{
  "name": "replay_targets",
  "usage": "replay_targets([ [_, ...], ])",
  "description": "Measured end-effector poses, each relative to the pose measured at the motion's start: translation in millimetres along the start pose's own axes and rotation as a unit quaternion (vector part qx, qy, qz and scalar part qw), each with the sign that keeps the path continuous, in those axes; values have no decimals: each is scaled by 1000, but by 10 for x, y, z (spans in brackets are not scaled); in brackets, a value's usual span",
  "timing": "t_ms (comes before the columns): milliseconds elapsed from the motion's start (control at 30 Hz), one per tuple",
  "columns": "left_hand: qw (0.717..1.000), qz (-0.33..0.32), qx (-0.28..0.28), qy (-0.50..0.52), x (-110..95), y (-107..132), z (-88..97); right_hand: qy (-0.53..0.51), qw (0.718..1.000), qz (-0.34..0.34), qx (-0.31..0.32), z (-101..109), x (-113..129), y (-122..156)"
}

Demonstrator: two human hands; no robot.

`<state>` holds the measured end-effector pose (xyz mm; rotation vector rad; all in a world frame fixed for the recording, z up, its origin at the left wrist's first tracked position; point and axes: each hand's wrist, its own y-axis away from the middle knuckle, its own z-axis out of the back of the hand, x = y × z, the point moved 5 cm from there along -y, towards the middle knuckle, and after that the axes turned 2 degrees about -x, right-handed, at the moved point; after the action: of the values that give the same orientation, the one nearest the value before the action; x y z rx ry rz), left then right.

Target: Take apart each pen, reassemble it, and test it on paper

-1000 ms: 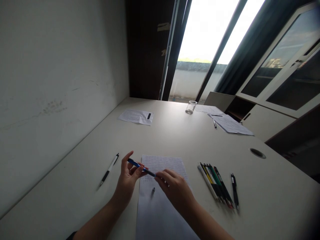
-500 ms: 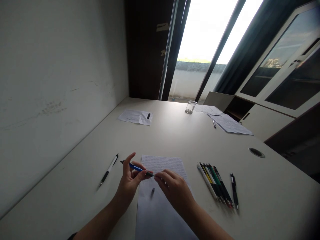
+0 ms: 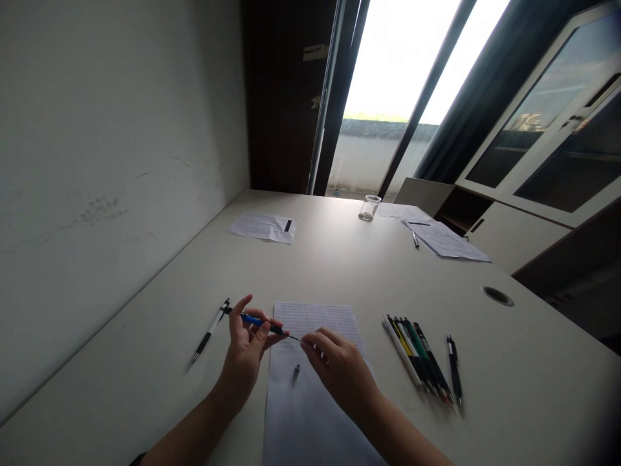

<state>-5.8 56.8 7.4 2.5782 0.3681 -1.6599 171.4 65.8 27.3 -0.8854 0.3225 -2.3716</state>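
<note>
My left hand [image 3: 246, 353] is closed around the barrel of a blue pen [image 3: 252, 320], its index finger raised. A thin dark refill [image 3: 293, 337] sticks out of the barrel's front end. My right hand [image 3: 339, 362] pinches the far end of this refill between thumb and fingers. Below them a written sheet of paper [image 3: 310, 414] lies on the table, and a small dark pen tip [image 3: 297, 370] rests on it. A white and black pen [image 3: 210, 331] lies to the left of my left hand.
Right of the paper, several pens [image 3: 414, 356] lie side by side, with a black pen [image 3: 455, 370] apart from them. A glass cup [image 3: 369, 208] and paper sheets [image 3: 446, 239] stand or lie at the far side. A round cable hole [image 3: 497, 296] is at the right.
My left hand has moved left with the blue pen's barrel. More of the refill now shows between the barrel and my right hand, which has stayed nearly still.
</note>
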Motion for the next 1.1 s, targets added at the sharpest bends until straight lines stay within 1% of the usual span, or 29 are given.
replay_targets([
  [167,1000,-7,-20,3,-15,-12,11,-35,999,-17,4,12,-33,-6],
  [267,999,-20,-45,4,-23,-24,34,-53,998,-28,-7,66,-69,-7],
  [367,998,-35,-59,7,-12,-47,60,-43,998,-36,-6,134,-117,3],
  [433,997,-39,-64,6,6,-62,77,-7,999,-31,20,158,-134,21],
  [500,997,-42,-71,4,20,-72,95,52,996,-18,67,154,-130,49],
  [600,997,-39,-71,1,34,-75,110,132,981,-7,143,108,-91,107],
  [667,997,-37,-67,-1,37,-73,116,160,971,-6,177,62,-52,142],
  [733,997,-37,-65,-1,37,-71,121,173,966,-7,193,15,-17,165],
  [900,997,-35,-63,-2,44,-64,101,184,962,-9,204,-57,5,189],
  [1000,997,-36,-70,-7,40,-55,87,188,960,-9,208,-53,7,183],
  [1100,998,-27,-63,-4,35,-45,79,186,960,-8,210,-16,16,160],
])
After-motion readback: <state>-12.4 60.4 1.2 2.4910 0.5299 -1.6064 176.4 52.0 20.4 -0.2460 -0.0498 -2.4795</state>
